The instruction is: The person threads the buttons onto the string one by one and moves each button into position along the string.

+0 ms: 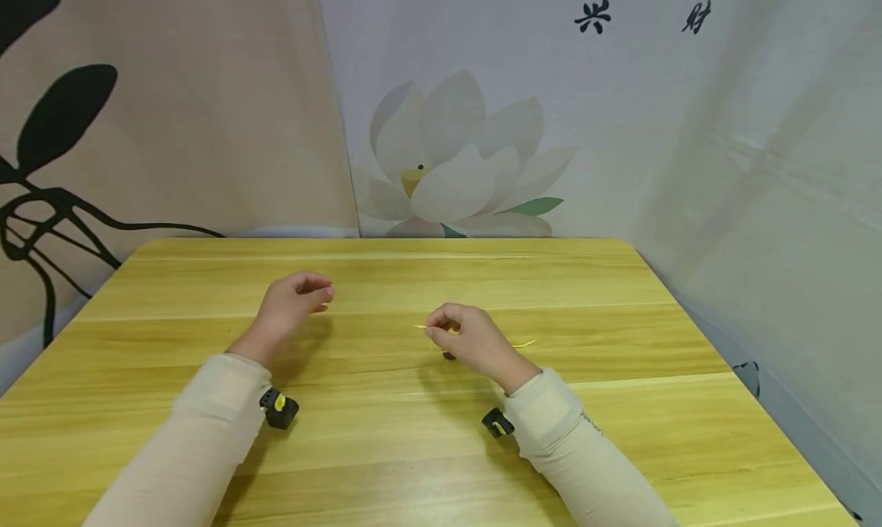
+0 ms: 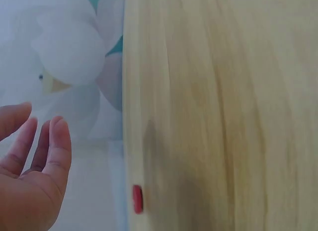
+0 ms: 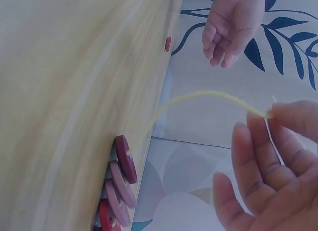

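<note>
While the right hand (image 1: 475, 343) pinches a thin yellow cord (image 3: 208, 96) between thumb and fingertips, the left hand (image 1: 292, 301) hangs apart from it over the wooden table (image 1: 386, 435), its fingers loosely curled and holding nothing. In the right wrist view the cord runs from the pinch in a slack arc down to a row of round red and pink buttons (image 3: 119, 184) lying on the table, and appears to enter the nearest one; in the head view the buttons are almost wholly hidden under the right hand, and only the cord's ends show to either side of it. One lone red button (image 2: 137, 198) lies on the table apart from the row, near the left hand.

Judging by this, the step in hand is stringing: several buttons seem to sit on the cord already, and the free end is held up for another. The next move would call for the left hand to take the lone button with a fine pinch and bring its hole to the cord's tip, which must stay stiff and steady between the right fingertips. The cord is limp, so a short grip near the tip would probably serve best.
</note>
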Motion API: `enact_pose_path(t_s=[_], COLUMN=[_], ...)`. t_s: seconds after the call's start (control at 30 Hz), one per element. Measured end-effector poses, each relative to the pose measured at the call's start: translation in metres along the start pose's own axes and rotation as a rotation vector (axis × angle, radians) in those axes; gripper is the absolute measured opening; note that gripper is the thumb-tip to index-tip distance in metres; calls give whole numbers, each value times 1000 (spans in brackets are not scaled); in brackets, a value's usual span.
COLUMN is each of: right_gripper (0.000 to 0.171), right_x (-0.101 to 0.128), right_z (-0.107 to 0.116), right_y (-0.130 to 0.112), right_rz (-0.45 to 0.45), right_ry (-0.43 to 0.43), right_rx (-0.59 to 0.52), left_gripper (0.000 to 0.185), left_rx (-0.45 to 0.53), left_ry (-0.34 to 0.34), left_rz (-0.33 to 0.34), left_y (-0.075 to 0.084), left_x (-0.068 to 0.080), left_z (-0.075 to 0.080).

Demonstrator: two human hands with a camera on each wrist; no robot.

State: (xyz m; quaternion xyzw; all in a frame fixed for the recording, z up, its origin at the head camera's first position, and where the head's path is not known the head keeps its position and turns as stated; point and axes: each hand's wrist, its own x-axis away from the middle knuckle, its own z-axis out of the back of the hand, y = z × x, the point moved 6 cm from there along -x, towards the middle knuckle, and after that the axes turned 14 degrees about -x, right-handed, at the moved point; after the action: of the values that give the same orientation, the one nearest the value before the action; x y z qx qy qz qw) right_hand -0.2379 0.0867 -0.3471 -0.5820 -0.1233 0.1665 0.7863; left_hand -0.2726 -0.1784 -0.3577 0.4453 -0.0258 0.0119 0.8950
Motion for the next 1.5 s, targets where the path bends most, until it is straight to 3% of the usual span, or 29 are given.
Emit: enact_pose_path(t_s=[0.13, 0.4, 0.63, 1.03, 1.5], right_gripper=[12, 12, 12, 12, 10], right_x=[0, -1, 0, 0, 1], right_z=[0, 1, 3, 4, 4], right_y=[0, 1, -1, 0, -2], right_rz=[0, -4, -4, -16, -23], right_ry=[-1, -10, -10, -15, -28], right_rx=[-4, -9, -5, 1, -5], left_gripper=[45, 47, 44, 48, 46], left_rx=[59, 25, -36, -185, -359], left_ry=[36, 88, 70, 3, -65], left_rz=[63, 104, 104, 127, 40], left_y=[-13, -34, -42, -54, -57], left_x=[-6, -14, -18, -25, -34], left_z=[9, 26, 33, 33, 28])
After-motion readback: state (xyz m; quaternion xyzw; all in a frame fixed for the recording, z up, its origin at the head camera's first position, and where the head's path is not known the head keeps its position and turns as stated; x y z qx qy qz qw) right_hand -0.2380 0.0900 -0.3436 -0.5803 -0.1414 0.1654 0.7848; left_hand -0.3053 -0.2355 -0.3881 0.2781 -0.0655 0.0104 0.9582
